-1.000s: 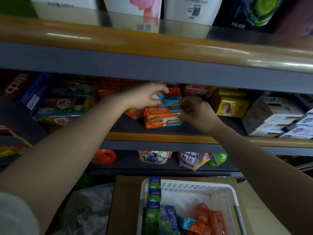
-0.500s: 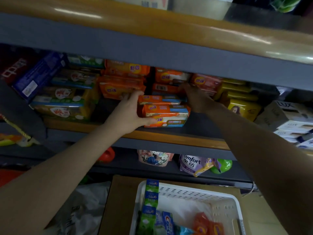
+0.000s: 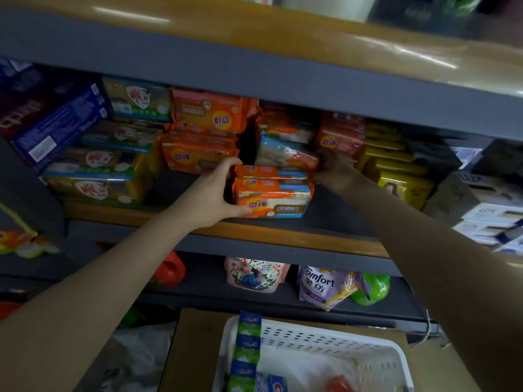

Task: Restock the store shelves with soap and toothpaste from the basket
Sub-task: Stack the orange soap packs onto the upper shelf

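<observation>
While cupping stacked soap packs [image 3: 273, 190], left hand [image 3: 210, 198] half-open; right hand [image 3: 335, 172] pinching blue pack [image 3: 285, 151].

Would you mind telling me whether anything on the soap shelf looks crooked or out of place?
Yes: the light blue soap pack by the right hand sits tilted on the front orange soap stack, unlike the flat stacks around it. The left hand grips that stack's left end.

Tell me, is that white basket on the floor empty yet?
Not empty. The white basket holds a strip of blue-green packets against its left wall and something orange near the bottom edge.
</observation>
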